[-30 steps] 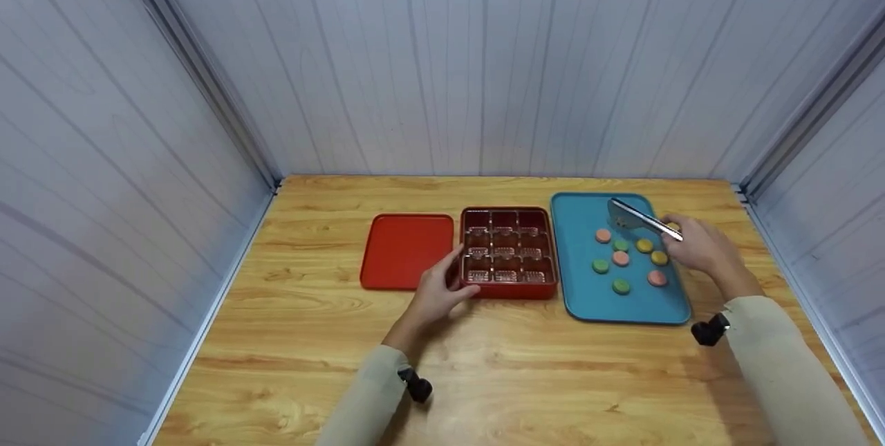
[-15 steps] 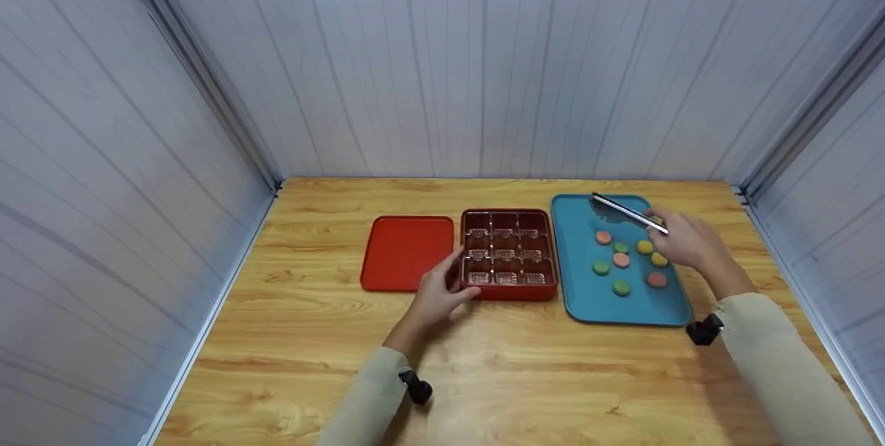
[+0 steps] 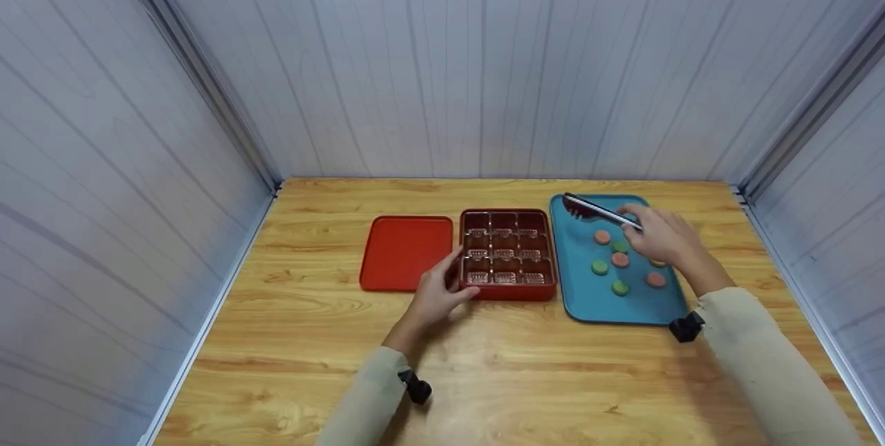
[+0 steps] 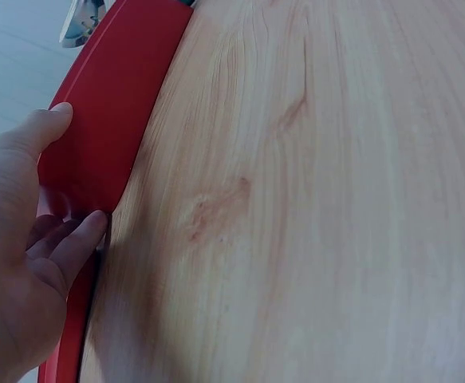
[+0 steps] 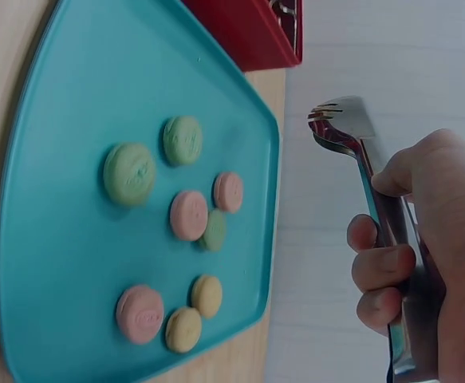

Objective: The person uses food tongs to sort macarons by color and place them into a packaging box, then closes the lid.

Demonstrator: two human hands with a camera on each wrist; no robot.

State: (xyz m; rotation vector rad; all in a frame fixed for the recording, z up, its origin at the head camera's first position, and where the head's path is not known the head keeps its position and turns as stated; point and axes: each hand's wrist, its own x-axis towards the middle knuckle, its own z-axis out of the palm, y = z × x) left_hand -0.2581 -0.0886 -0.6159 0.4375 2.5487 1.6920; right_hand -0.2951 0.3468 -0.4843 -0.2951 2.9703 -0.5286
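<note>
Fingers of the right hand [image 3: 658, 233] curled round tongs [image 3: 600, 211] above the blue tray [image 3: 588, 301], at three o'clock from the red box [image 3: 515, 292]; the left hand [image 3: 435, 295], fingers spread, touched its seven-o'clock corner. Pale walls [image 3: 415, 59] edged the wood-grained tabletop [image 3: 518, 377].

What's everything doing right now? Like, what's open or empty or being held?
Red box: open, compartments look empty
Flat red square: lying flat, left of the box
Blue tray: flat, with macarons on it
Macarons: eight, resting on the tray
Tongs: held up, no macaron seen in the tips
Left hand: holding the box's near left corner
Right hand: gripping the tongs
</note>
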